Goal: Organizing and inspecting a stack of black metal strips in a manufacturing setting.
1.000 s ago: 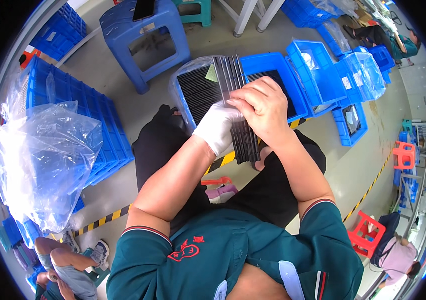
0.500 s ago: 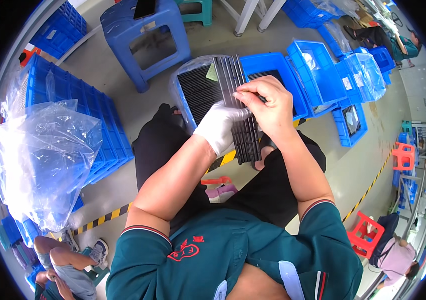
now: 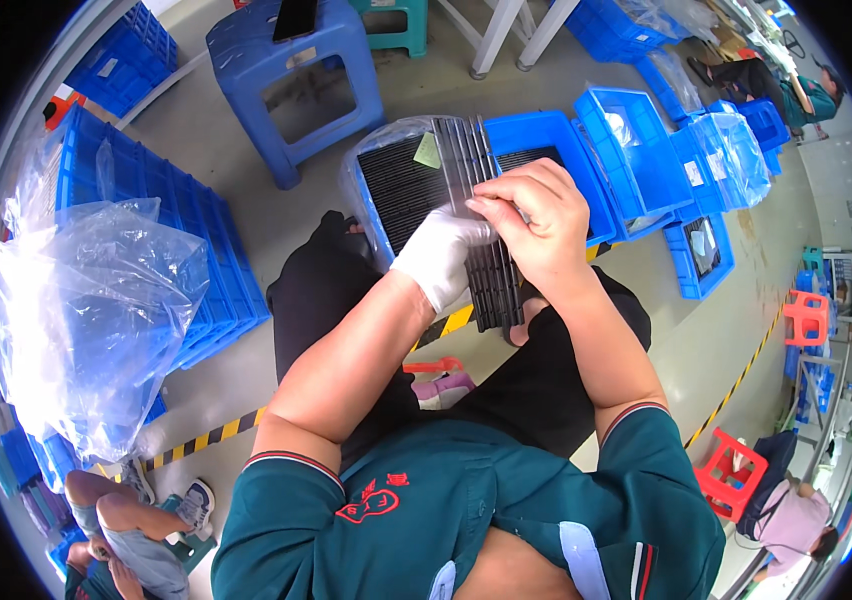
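Observation:
A bundle of long thin black strips [image 3: 491, 285] lies side by side in my left hand [image 3: 439, 257], which wears a white glove and is closed around the middle of the bundle. My bare right hand [image 3: 543, 212] has thumb and forefinger pinched against the strips, just above the gloved thumb. Whatever is between those fingertips is too small to tell. Behind the bundle stands a plastic-lined blue bin [image 3: 378, 225] filled with rows of similar black strips [image 3: 396, 190], with a pale green paper slip [image 3: 427, 151] near its top.
Beside it, a second blue bin [image 3: 596, 200] holds more strips. Other blue crates [image 3: 636, 150] stand to the right. A blue stool [image 3: 291, 60] is ahead, and stacked crates [image 3: 196, 240] with clear plastic [image 3: 96, 320] rise at left. Other people sit at lower left and right.
The view has shifted slightly. Both hands keep nearly the same pose on the strips, with the right fingertips slightly lower in the picture.

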`<state>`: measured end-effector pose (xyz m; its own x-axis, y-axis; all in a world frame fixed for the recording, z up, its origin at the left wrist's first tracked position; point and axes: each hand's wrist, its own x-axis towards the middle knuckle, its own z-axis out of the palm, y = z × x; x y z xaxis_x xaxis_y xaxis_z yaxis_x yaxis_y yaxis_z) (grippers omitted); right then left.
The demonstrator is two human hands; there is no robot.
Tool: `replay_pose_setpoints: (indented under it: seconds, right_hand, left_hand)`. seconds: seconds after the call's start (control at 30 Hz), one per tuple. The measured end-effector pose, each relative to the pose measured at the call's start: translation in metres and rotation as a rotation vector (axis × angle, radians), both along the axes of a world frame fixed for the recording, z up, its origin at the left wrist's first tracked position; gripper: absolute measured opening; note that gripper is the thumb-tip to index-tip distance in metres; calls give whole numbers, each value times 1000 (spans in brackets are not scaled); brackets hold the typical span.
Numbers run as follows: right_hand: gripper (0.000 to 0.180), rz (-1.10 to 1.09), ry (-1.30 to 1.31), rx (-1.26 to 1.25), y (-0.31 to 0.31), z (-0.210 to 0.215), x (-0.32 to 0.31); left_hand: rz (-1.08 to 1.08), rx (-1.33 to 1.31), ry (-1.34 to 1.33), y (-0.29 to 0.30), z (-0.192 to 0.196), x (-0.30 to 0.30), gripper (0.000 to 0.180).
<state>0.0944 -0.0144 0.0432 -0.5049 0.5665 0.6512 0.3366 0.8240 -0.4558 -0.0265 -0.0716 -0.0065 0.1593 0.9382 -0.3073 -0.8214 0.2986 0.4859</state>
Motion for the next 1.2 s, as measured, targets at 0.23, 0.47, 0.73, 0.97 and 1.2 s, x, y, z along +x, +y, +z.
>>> replay_pose_setpoints:
  seconds: [0.23, 0.47, 0.73, 0.97, 1.2]
  right_hand:
    - [12, -2, 65, -251, 2, -5, -2]
    - [14, 63, -16, -164, 5, -7, -1]
    - [13, -25, 112, -121, 0, -1, -2]
    - [9, -33, 104, -407, 3, 0, 17]
    - [12, -44, 57, -354, 3, -10, 15]
  left_hand:
    - [-21, -40, 19, 0, 2, -1, 27]
    - [-41, -7, 20, 1, 1, 0, 21]
    - [8, -60, 55, 2, 1, -1, 22]
    - [149, -144, -112, 14, 13, -21, 21]
    - [232, -177, -158, 16, 14, -27, 20]
